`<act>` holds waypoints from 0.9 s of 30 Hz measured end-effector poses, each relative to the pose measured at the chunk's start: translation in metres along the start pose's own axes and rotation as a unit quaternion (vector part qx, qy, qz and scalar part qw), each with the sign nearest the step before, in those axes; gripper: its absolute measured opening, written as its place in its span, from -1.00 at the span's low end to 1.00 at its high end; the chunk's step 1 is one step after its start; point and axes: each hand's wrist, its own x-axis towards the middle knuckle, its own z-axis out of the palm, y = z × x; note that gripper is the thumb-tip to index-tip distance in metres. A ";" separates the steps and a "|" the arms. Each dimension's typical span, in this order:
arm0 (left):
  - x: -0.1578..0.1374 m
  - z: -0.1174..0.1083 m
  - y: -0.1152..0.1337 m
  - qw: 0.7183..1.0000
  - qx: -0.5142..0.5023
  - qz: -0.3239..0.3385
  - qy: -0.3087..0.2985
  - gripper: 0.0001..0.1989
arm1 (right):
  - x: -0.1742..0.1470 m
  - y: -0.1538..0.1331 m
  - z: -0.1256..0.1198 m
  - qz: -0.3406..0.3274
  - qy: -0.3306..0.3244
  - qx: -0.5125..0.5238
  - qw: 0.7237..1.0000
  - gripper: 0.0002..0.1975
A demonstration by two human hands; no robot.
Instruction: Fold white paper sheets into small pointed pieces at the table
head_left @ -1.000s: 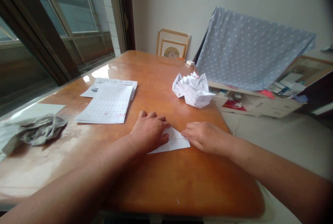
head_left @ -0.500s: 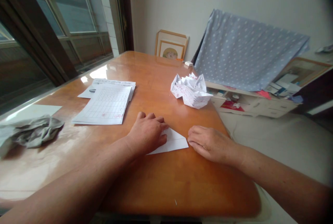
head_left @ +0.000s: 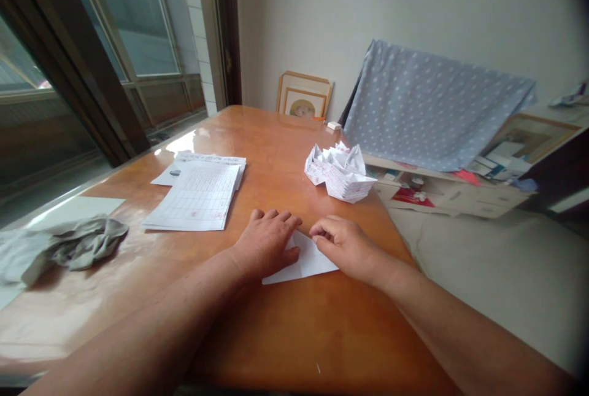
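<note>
A folded sheet of white paper (head_left: 309, 263) lies on the wooden table in front of me, partly covered by both hands. Spread over its left side, my left hand (head_left: 269, 242) presses it down with the fingers stretched out and the thumb on the paper. My right hand (head_left: 347, 244) is closed, its curled fingers at the paper's upper right edge and covering the right corner. Whatever lies under the palms is hidden. Beyond the hands sits a bundle of nested folded paper pieces (head_left: 340, 175) with printed lines and pointed tips.
To the left lies a stack of ruled paper sheets (head_left: 196, 199). A crumpled grey cloth (head_left: 87, 242) rests by the table's left edge, near a pale sheet (head_left: 80, 207). A small white box (head_left: 334, 126) stands at the far end of the wooden table (head_left: 276, 144).
My right hand has moved from beside the paper's right tip onto its upper right edge. My left hand has flattened, its fingers reaching further out. The view has tipped up slightly.
</note>
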 end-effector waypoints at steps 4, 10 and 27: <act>-0.002 0.000 -0.005 0.999 -0.029 -0.013 0.006 -0.54 | 0.015 -0.008 0.016 -0.017 -0.032 0.001 0.999 -0.85; -0.004 -0.007 -0.027 0.991 -0.075 -0.101 0.036 -0.63 | 0.015 -0.002 0.029 0.006 -0.066 0.016 0.998 -0.87; 0.007 0.005 -0.030 0.976 -0.183 -0.103 0.056 -0.58 | 0.004 -0.003 0.030 0.045 -0.045 -0.030 0.998 -0.72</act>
